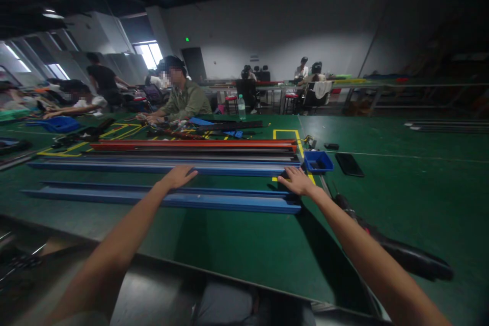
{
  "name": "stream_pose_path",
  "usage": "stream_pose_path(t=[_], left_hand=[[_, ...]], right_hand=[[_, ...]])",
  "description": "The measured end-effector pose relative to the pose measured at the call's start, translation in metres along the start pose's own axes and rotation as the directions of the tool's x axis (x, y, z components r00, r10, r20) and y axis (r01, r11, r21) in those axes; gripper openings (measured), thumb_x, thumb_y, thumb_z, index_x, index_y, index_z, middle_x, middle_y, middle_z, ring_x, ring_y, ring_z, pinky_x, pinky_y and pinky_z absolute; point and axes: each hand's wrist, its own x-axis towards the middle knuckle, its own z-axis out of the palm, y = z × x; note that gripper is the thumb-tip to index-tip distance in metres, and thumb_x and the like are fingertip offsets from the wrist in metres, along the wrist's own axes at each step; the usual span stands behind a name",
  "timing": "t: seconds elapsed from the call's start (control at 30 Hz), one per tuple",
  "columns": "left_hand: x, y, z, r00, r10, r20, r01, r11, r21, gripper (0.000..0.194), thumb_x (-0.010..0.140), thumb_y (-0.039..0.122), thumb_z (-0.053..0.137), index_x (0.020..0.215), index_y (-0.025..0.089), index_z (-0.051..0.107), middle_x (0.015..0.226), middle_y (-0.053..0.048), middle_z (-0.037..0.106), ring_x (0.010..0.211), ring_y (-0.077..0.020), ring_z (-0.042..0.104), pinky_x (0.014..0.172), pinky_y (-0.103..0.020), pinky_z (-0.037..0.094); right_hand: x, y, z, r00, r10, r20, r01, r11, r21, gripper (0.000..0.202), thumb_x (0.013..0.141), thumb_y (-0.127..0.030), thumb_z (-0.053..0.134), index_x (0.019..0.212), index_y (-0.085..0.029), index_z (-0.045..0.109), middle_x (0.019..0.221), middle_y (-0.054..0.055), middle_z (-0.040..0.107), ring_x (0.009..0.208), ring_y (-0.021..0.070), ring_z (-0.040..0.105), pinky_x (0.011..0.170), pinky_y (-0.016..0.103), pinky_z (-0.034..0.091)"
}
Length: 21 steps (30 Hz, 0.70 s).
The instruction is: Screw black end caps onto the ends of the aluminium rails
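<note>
Two long blue channel-shaped rails lie on the green table, one behind the other. My left hand (180,177) rests palm down at the near side of the farther blue rail (237,168), fingers stretched over it and thumb apart. At that rail's right end, my right hand (297,181) lies with its fingers over the edge and its thumb spread to the left. Whether the fingertips press on the rail cannot be made out. Closer to me is the other blue rail (233,198), apart from both hands.
Behind lie a black rail (198,155) and an orange rail (214,145). A blue bin (318,162), a phone (349,164) and a black-handled power tool (405,254) are on the right. Farther back stands a bottle (241,108), with a seated co-worker (187,97) nearby.
</note>
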Motion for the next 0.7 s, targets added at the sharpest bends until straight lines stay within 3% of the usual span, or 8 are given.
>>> stream_pose_path(t=[0.13, 0.27, 0.4, 0.7], left_hand=[[-0.008, -0.003, 0.001, 1.0, 0.01, 0.026, -0.009, 1.0, -0.016, 0.046, 0.105, 0.048, 0.06, 0.138, 0.016, 0.063, 0.141, -0.014, 0.066, 0.127, -0.0278, 0.065, 0.109, -0.052, 0.055], [-0.018, -0.006, 0.004, 0.999, -0.003, 0.037, 0.004, 1.0, -0.027, 0.074, 0.105, 0.064, 0.031, 0.142, 0.011, 0.065, 0.15, -0.018, 0.065, 0.144, -0.0316, 0.057, 0.126, -0.048, 0.04], [-0.026, -0.006, 0.004, 0.999, -0.014, 0.04, 0.015, 1.0, -0.024, 0.089, 0.098, 0.074, 0.021, 0.142, 0.01, 0.065, 0.151, -0.018, 0.064, 0.145, -0.0319, 0.057, 0.128, -0.047, 0.036], [-0.044, -0.003, 0.0, 0.999, -0.007, 0.042, 0.008, 1.0, -0.019, 0.078, 0.099, 0.067, 0.023, 0.139, 0.017, 0.069, 0.148, -0.012, 0.068, 0.142, -0.0306, 0.06, 0.127, -0.048, 0.036]], right_hand=[[-0.009, 0.002, -0.003, 1.0, -0.016, 0.015, 0.016, 1.0, -0.004, 0.095, 0.103, -0.078, 0.029, 0.165, -0.007, 0.043, 0.171, 0.023, 0.04, 0.16, 0.0404, 0.035, 0.133, 0.053, 0.022], [-0.019, 0.003, -0.006, 0.999, -0.02, 0.043, 0.02, 1.0, -0.006, 0.097, 0.103, -0.078, 0.031, 0.165, -0.004, 0.043, 0.171, 0.024, 0.04, 0.159, 0.0427, 0.037, 0.132, 0.052, 0.026], [-0.027, 0.003, -0.007, 0.998, -0.028, 0.053, 0.028, 1.0, -0.003, 0.096, 0.103, -0.078, 0.032, 0.166, -0.007, 0.041, 0.172, 0.022, 0.039, 0.16, 0.0411, 0.034, 0.133, 0.05, 0.025], [-0.046, -0.001, -0.008, 0.997, -0.036, 0.067, 0.033, 0.999, 0.036, 0.103, 0.099, -0.085, 0.034, 0.165, -0.006, 0.044, 0.169, 0.025, 0.043, 0.157, 0.0445, 0.039, 0.13, 0.054, 0.03]])
